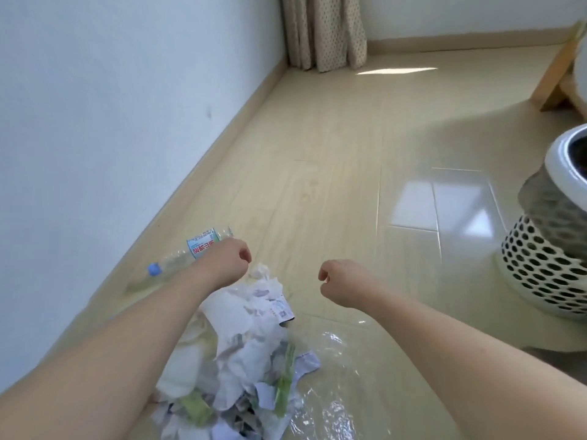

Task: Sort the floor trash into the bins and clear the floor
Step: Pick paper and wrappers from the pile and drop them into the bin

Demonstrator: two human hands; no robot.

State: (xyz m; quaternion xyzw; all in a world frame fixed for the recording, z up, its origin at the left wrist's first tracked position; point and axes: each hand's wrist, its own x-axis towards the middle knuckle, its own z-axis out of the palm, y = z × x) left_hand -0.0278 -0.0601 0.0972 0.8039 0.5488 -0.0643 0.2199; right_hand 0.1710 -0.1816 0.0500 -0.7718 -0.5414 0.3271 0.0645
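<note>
Crumpled paper trash [251, 354] is heaped at lower centre, with a plastic bottle [187, 252] seen at its upper left. Both the left hand [230, 260] and the right hand [341, 285] are curled, nothing being held. A perforated bin [546, 249] is seen at right.

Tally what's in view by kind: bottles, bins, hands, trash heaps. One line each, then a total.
Plastic bottle, lying by the wall: 1
Perforated white bin: 1
Hands, left hand and right hand, both curled and empty: 2
Heap of crumpled paper and plastic wrap; pieces too jumbled to count: 1
Total: 5
</note>
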